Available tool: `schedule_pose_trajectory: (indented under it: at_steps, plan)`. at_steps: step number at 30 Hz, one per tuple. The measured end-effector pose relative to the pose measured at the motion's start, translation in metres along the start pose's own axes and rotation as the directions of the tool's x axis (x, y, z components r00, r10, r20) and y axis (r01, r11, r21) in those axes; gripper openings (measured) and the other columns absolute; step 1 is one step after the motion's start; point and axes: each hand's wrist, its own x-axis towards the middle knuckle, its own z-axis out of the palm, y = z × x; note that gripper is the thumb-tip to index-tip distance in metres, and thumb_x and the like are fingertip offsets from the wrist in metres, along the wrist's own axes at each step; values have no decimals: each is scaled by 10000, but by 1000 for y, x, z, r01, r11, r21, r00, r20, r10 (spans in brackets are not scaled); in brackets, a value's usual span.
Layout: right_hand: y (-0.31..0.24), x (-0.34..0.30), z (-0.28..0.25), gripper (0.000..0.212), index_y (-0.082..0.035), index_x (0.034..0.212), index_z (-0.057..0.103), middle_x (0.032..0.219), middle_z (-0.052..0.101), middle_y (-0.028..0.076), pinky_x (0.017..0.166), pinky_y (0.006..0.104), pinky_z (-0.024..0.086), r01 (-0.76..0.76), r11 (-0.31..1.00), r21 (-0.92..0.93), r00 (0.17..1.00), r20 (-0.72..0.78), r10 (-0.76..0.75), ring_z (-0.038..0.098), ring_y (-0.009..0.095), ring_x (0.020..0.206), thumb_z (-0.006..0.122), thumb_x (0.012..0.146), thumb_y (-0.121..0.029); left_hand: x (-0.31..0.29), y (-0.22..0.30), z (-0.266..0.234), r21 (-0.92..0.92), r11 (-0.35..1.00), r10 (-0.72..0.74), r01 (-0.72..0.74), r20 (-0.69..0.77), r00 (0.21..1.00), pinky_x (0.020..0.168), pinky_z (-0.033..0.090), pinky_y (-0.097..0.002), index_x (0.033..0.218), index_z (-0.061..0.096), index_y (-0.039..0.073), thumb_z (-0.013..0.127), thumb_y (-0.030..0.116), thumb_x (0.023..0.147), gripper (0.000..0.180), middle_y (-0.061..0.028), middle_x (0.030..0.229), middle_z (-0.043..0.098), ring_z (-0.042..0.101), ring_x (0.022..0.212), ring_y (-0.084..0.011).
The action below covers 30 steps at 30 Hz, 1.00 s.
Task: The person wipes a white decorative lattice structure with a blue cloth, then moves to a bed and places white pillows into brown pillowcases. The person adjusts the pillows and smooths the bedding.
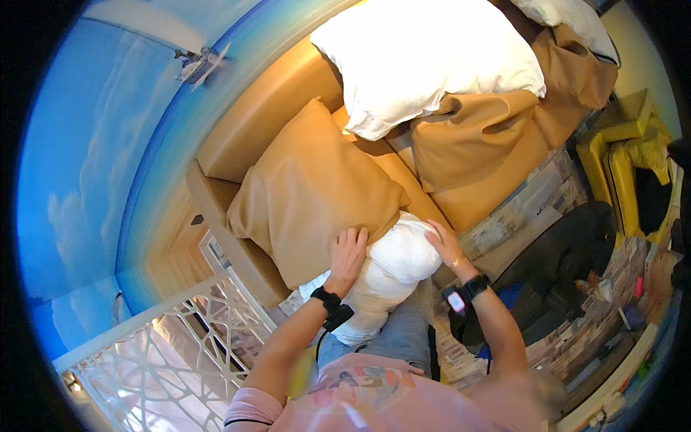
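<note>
A tan cushion cover [309, 194] lies across the near end of the sofa, with a white pillow [407, 252] coming out of its near edge. The pillow bulges toward me over my legs; its far part is hidden inside the cover. At the cover's edge, my left hand [348, 255] has its fingers bent on the tan fabric, gripping it. My right hand [448, 247] grips the right side of the white pillow, fingers curled against it and the thumb side partly hidden.
On the tan sofa [248, 147] behind rest a large white pillow [439, 57] and another tan cover [475, 140]. A dark oval table [554, 273] and a yellow chair [626, 165] stand to the right. A white lattice panel [180, 353] is at the lower left.
</note>
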Motion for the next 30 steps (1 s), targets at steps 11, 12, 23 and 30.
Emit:
schedule_pose_trajectory:
  at_steps: [11, 12, 23, 30]
  plan:
    - [16, 18, 145, 757, 8, 1363, 274, 1286, 441, 251, 991, 374, 355, 19, 1000, -25, 999, -27, -19, 436, 362, 1188, 641, 775, -297, -2, -10, -17, -440, 898, 13, -5, 14, 1000, 688, 455, -426, 843, 473, 17, 533, -33, 691, 171, -162, 830, 497, 510, 808, -352]
    - [19, 46, 151, 687, 16, 1335, 326, 1237, 479, 266, 954, 387, 390, -95, 995, -41, 993, -76, 92, 481, 380, 1133, 620, 792, -285, -4, -5, -15, -450, 893, 19, -9, 17, 1000, 693, 454, -426, 841, 468, 16, 534, -31, 693, 168, -162, 830, 494, 507, 812, -354]
    - [54, 49, 58, 759, 25, 1333, 300, 1309, 404, 177, 884, 349, 432, -75, 713, 697, 881, -289, 375, 448, 245, 1147, 588, 826, -460, -12, 2, 21, -117, 993, -14, 12, -16, 1000, 737, 418, -357, 983, 522, 95, 530, 97, 767, 216, -75, 940, 514, 513, 905, -241]
    - [140, -9, 97, 695, 1, 1349, 339, 1346, 409, 142, 991, 324, 331, -279, 951, 130, 960, 30, 278, 410, 248, 1196, 423, 903, -524, -66, -44, 29, -251, 898, -397, 360, -114, 911, 746, 420, -391, 995, 519, 78, 539, 63, 794, 202, -98, 982, 532, 518, 884, -286]
